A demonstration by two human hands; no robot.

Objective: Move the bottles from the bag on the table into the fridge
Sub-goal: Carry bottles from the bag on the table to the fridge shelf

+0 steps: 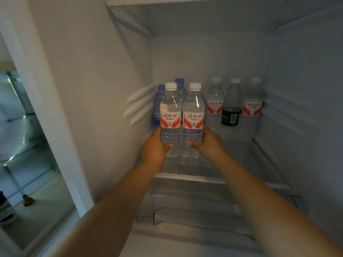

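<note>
Two clear, water-filled plastic bottles with white caps and red labels (181, 119), upright on the fridge's glass shelf (241, 154), gripped low by left hand (155, 145) and right hand (208, 143); likely heavy, smooth, slightly squeezable.

White-capped bottles (170, 115): five. Blue-capped bottles (180, 89): two.
</note>
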